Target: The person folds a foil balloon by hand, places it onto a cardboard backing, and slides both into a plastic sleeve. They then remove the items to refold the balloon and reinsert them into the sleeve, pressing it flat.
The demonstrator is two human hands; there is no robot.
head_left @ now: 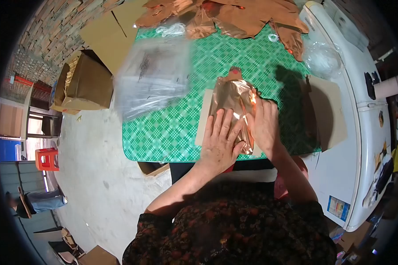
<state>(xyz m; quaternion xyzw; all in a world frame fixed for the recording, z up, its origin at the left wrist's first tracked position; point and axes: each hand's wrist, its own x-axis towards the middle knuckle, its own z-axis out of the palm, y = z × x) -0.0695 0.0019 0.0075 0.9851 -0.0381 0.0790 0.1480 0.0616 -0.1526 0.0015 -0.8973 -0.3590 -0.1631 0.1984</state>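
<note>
The left hand (217, 142) lies palm down with its fingers spread on a shiny copper-coloured foil piece (235, 95), flat against it and not closed around anything; its palm is hidden from above. The right hand (265, 126) rests along the foil's right edge, fingers close together and slightly bent, and whether it pinches that edge cannot be told, since the fingertips' undersides are out of sight. The foil is near the front edge of a table covered with a green checked cloth (172, 134), over a beige board (203, 123) that the 2 hands and the foil mostly cover. A small reddish tab (235, 72) sticks out at the foil's far end, too small to make out. To the left, a stack of clear plastic sleeves (157, 79) is blurred, its dark print unreadable. At the far edge, a heap of copper-coloured film (247, 20) is cut off by the top of the view. A dark shadow falls across the table's right side, dulling part of a cardboard piece (336, 115) there. At far left, a person (44, 201) is small, the head hard to make out.
</note>
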